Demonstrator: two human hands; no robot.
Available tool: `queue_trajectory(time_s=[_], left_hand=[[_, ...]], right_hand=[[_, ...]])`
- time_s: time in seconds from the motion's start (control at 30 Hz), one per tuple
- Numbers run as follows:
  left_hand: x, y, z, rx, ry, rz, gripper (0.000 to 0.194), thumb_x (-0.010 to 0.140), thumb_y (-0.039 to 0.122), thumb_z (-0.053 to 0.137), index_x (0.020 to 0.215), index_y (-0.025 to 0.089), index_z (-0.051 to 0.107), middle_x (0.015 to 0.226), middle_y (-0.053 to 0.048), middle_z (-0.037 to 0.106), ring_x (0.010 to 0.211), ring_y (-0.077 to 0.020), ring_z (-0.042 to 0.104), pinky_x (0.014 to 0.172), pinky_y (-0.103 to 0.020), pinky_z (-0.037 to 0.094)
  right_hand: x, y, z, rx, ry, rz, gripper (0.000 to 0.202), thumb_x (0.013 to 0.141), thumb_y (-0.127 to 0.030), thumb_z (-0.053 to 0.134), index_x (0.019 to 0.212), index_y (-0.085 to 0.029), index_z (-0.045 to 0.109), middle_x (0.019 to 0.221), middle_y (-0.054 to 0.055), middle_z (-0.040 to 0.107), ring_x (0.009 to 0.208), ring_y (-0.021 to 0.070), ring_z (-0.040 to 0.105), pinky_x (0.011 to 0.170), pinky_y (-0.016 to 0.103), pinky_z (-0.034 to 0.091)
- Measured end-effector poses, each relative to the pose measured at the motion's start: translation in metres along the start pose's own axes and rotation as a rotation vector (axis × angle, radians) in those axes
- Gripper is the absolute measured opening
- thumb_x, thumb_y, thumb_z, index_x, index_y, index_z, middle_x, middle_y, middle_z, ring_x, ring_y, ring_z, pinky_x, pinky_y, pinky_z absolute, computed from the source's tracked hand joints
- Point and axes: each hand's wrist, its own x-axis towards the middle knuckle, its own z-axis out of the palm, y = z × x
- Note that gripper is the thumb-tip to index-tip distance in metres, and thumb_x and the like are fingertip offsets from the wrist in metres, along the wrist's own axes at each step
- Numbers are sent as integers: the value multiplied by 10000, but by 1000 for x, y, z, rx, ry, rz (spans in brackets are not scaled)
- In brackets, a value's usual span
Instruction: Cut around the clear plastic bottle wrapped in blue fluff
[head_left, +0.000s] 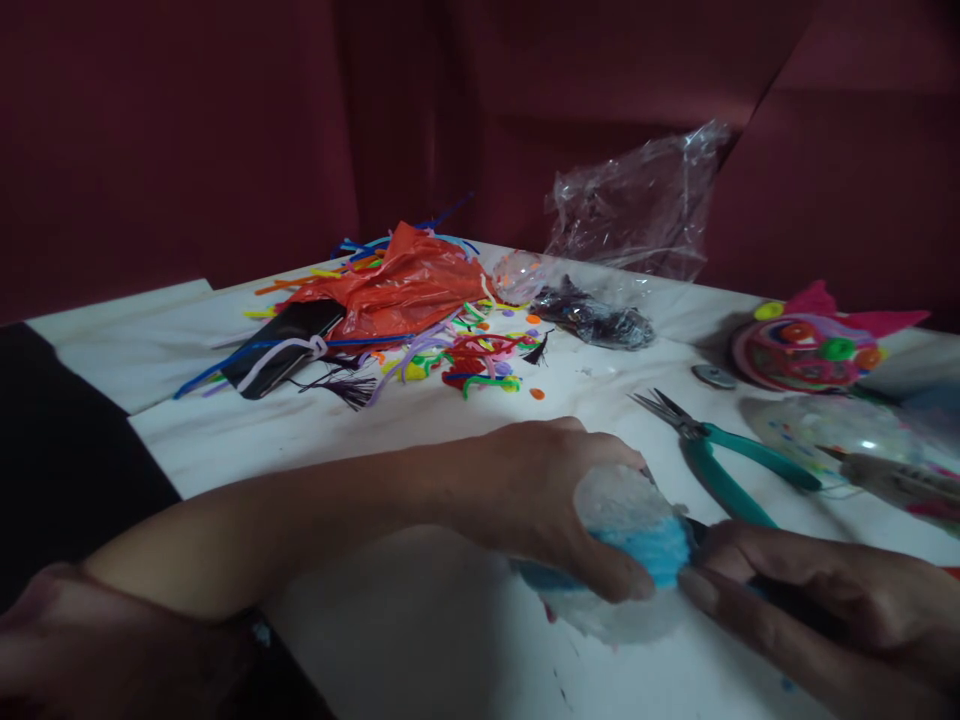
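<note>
Left hand [547, 500] clamped over a white-and-blue fuzzy ball [630, 530], pinning it to the table [420, 610], probably to steady it. Right hand [810, 600] closed round a dark tool [701, 535], tip pressed into the ball's right side; what kind of tool, impossible to tell. Just beyond the right hand, teal pliers [720, 460] lying flat. Further right, a glue gun [892, 480]. Beyond the left hand, a heap of coloured pipe cleaners [465, 355] under an orange bag [397, 285]. Far right, a pink decorated disc [806, 350]; behind, crumpled clear plastic [637, 205]. Nothing between the hands and the ball.

Pliers [720, 462] lie right of pipe cleaners [465, 360].
</note>
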Motion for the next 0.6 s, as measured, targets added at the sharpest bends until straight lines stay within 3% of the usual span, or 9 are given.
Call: queue_trajectory(time_s=[0.1, 0.23, 0.43, 0.6], left_hand=[[0, 1, 0, -31, -35, 12, 377, 595, 364, 597, 933, 206, 546, 966, -7, 556, 859, -159, 527, 723, -251, 411], [1, 0, 3, 3, 21, 8, 496, 553, 357, 627, 1015, 217, 514, 1016, -8, 535, 899, -173, 512, 767, -270, 398], [0, 2, 4, 29, 47, -21, 522, 554, 397, 622, 1027, 209, 508, 1091, -35, 495, 989, -218, 473, 736, -263, 407], [-2, 5, 1, 41, -44, -33, 453, 562, 432, 595, 969, 245, 531, 1025, -14, 534, 892, -192, 512, 721, -274, 410]], right_hand=[[2, -4, -1, 21, 17, -33, 463, 963, -532, 540, 651, -190, 524, 545, -11, 358, 385, 191, 395, 255, 165, 346], [9, -10, -4, 178, -155, -237, 288, 1021, -270, 391, 774, -214, 527, 617, -48, 404, 406, 167, 407, 328, 135, 388], [10, -15, 0, 174, -180, -243, 279, 988, -253, 384, 739, -206, 502, 608, -45, 400, 374, 181, 372, 254, 158, 328], [6, -14, 1, 161, -122, -239, 241, 957, -233, 389, 752, -216, 516, 621, -47, 411, 415, 178, 421, 248, 152, 312]])
